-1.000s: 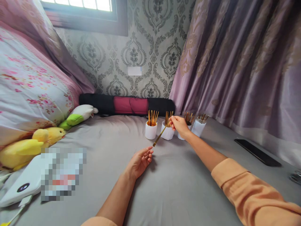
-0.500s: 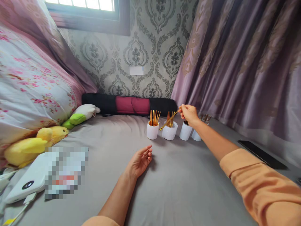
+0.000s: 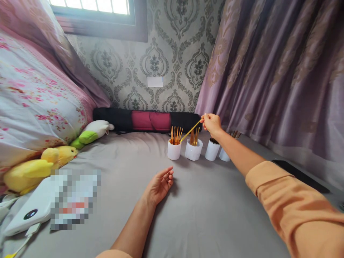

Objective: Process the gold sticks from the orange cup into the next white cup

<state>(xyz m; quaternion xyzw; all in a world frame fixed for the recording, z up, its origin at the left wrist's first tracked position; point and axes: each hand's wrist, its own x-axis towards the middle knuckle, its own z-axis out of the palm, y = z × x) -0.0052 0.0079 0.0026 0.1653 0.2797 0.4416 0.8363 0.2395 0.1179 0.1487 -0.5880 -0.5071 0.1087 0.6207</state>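
My right hand [image 3: 212,124] is closed, pinching the upper end of a thin golden stick [image 3: 191,129]. The stick slants down to the left, its lower tip at the rim of the leftmost white cup [image 3: 174,151]. Several upright golden sticks [image 3: 176,134] stand in that cup. Beside it, a second white cup [image 3: 193,152] holds more golden sticks. Two further white cups, a third [image 3: 212,150] and a fourth [image 3: 224,154], are partly behind my right arm. My left hand [image 3: 161,184] rests on the grey sheet, fingers loosely curled and holding nothing.
A black and maroon roll [image 3: 150,120] lies along the wall. On the left are plush toys [image 3: 32,165], a white power bank [image 3: 29,211] with a cable, and a blurred packet [image 3: 75,200]. A dark flat object [image 3: 301,175] lies to the right, below the purple curtain [image 3: 268,71].
My right hand has moved slightly left and up with the golden stick. The stick's lower tip has shifted from the second cup to the rim of the leftmost cup. My left hand stays put.
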